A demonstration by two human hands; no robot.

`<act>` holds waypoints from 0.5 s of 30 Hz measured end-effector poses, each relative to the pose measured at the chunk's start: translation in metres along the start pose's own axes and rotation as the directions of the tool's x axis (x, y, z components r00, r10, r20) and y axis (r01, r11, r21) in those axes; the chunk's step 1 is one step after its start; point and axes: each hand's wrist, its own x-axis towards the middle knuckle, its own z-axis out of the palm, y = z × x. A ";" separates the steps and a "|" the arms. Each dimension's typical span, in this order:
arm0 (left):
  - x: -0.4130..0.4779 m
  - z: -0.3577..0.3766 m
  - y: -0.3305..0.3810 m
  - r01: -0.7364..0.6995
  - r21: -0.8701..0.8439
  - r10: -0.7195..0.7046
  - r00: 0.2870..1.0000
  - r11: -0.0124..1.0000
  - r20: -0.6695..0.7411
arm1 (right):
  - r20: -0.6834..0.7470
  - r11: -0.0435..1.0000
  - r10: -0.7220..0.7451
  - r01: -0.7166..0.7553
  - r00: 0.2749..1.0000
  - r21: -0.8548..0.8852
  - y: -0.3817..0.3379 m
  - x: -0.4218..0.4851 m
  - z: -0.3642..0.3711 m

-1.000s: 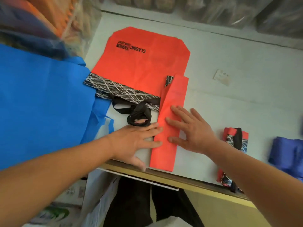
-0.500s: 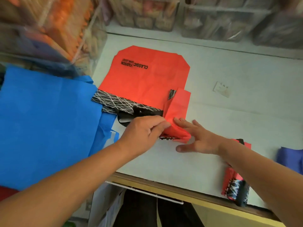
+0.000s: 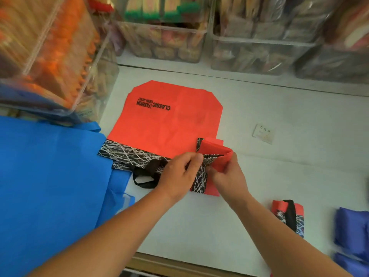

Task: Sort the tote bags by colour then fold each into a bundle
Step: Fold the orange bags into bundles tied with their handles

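Head view: since a second ago the long red strip that lay flat under both palms, reaching toward the near table edge, has been turned up on itself away from the person, and the hands have gone from flat pressing to gripping. The rolled strip (image 3: 216,158) now sits between the two hands, its black-and-white patterned face showing on the near side. Left hand (image 3: 177,176): fingers curled, thumb and forefinger pinching the patterned part of the roll. Right hand (image 3: 229,176): fingers curled round the red fold from its right side. The rest of the red tote bag (image 3: 165,120) lies flat on the table (image 3: 279,166), beyond the fingertips, print upward. Its patterned band (image 3: 127,155) runs leftward from the left hand. The black handle loop (image 3: 142,179) lies loose just left of the left wrist. A blue tote bag (image 3: 50,176) lies further left, touching the band's end. A finished red bundle (image 3: 288,216) sits right of the right forearm, with purple-blue bundles (image 3: 351,226) beyond it. Step judged: rolling this bag into its bundle, early. Risks: the stiff fabric may spring open if either pinch slackens; uneven tension between the hands would skew the roll; the handle loop, lying outside the roll, could be missed or drag on the blue bag.
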 end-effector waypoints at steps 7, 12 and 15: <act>0.018 0.017 -0.028 -0.127 0.201 0.164 0.971 0.971 -0.175 | -0.003 0.982 0.085 -0.085 0.996 -0.172 -0.021 0.035 0.005; 0.003 0.008 -0.046 -0.582 0.506 0.545 0.804 0.637 0.238 | 0.009 0.948 0.024 -0.020 1.000 -0.317 -0.022 0.043 0.004; 0.001 0.001 -0.054 -0.616 0.537 0.490 0.786 0.576 0.376 | 0.056 0.918 -0.023 0.043 0.998 -0.394 -0.016 0.057 -0.007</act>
